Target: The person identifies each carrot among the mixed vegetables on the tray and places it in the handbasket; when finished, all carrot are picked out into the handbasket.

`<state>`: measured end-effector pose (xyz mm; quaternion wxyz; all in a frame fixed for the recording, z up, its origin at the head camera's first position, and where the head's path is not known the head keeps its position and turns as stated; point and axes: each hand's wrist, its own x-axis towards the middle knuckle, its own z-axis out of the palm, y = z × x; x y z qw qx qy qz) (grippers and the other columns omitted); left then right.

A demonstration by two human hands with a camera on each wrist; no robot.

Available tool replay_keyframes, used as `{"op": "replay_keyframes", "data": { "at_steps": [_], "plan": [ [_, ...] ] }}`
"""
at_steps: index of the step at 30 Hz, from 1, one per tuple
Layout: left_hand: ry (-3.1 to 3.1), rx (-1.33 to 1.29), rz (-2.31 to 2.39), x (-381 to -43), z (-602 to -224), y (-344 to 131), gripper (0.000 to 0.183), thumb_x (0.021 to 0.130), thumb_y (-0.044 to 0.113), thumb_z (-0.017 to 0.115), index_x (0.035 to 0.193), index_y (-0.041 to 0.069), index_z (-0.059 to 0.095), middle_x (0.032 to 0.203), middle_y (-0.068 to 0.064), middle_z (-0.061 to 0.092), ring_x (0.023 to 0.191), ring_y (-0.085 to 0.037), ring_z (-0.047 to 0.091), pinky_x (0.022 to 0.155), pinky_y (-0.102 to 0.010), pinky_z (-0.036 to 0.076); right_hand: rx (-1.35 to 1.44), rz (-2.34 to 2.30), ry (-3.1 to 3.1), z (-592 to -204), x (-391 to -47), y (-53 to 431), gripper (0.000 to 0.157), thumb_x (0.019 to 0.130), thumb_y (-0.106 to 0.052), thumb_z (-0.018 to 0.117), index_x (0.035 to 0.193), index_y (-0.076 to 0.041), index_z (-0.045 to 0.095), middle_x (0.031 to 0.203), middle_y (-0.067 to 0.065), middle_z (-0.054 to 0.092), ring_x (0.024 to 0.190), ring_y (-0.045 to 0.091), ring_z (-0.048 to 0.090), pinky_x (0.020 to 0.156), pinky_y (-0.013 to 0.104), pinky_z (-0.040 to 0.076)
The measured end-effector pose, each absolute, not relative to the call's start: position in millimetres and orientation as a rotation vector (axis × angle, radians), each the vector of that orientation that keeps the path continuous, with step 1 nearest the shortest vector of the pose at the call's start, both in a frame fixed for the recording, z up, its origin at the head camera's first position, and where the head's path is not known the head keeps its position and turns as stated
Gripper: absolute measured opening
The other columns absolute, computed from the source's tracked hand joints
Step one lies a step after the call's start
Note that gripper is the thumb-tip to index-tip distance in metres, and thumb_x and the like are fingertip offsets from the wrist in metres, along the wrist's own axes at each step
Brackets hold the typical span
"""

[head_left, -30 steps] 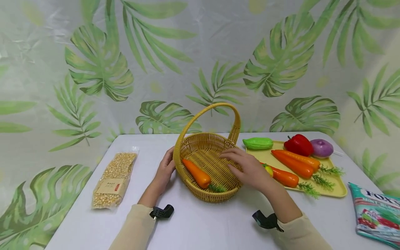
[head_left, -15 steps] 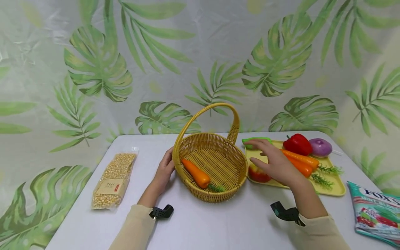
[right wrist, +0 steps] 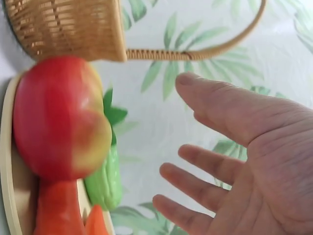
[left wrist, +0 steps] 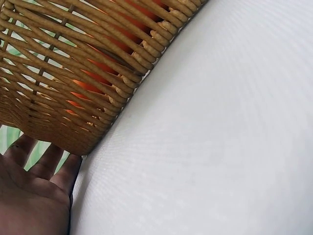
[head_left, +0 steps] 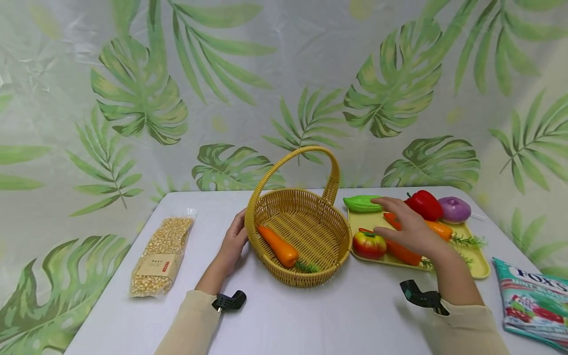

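- One carrot (head_left: 278, 246) stays inside the basket (head_left: 303, 280).
- Right grip (head_left: 411, 228), released, has moved from above the basket to above the tray (head_left: 480, 268).
- Left grip (head_left: 232, 241), unclenched, touches the basket's side.

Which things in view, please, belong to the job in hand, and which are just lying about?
Likely part of the job:
wicker basket, beside left hand
carrot inside it
yellow tray with produce, near right hand

Apparently just lying about:
corn bag
FOX'S bag
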<state>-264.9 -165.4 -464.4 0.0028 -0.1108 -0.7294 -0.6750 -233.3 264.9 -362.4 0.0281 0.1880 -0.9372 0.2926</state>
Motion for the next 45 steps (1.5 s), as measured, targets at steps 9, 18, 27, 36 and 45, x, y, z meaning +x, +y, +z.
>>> {"op": "replay_keyframes", "data": {
  "at_steps": [9,18,27,36,45],
  "plan": [
    [-2.288,-0.349,-2.115,-264.2,-464.0,-165.9,0.046,0.104,0.028,0.047,0.15,0.033,0.038,0.159,0.004,0.038,0.15,-0.02,0.031,0.121,-0.052,0.029,0.554,0.92,-3.015,-369.1,-233.9,281.5,0.078,0.09,-0.037,0.073,0.153,-0.01,0.035,0.155,0.027,0.034,0.137,0.05,0.037,0.103,0.074,0.037],
    [-2.292,-0.35,-2.121,-264.9,-464.1,-165.7,0.046,0.105,0.03,0.047,0.15,0.034,0.038,0.159,0.005,0.037,0.15,-0.019,0.03,0.122,-0.052,0.029,0.573,0.976,-3.099,-378.3,-236.0,299.8,0.074,0.09,-0.033,0.073,0.15,-0.007,0.04,0.151,0.027,0.042,0.135,0.051,0.04,0.103,0.07,0.04],
    [-2.292,-0.352,-2.12,-265.7,-465.4,-166.2,0.046,0.105,0.029,0.047,0.15,0.034,0.038,0.159,0.005,0.037,0.15,-0.019,0.031,0.121,-0.053,0.029,0.609,1.131,-3.167,-391.2,-240.4,313.9,0.063,0.091,-0.027,0.072,0.145,-0.006,0.048,0.138,0.027,0.055,0.12,0.044,0.058,0.088,0.043,0.059],
    [-2.3,-0.366,-2.121,-267.5,-468.0,-167.7,0.045,0.105,0.033,0.047,0.149,0.036,0.038,0.158,0.008,0.038,0.15,-0.017,0.03,0.122,-0.053,0.029,0.558,0.997,-3.259,-397.6,-240.2,319.6,0.055,0.088,-0.031,0.075,0.139,-0.016,0.058,0.132,0.017,0.063,0.116,0.034,0.058,0.09,0.043,0.057],
    [-2.281,-0.372,-2.13,-267.1,-467.8,-167.7,0.045,0.105,0.033,0.047,0.149,0.034,0.039,0.158,0.004,0.039,0.149,-0.018,0.031,0.121,-0.054,0.029,0.559,0.963,-3.259,-399.3,-242.3,320.4,0.052,0.087,-0.025,0.075,0.136,-0.017,0.06,0.124,0.014,0.066,0.11,0.027,0.059,0.085,0.035,0.055]
  ]
}}
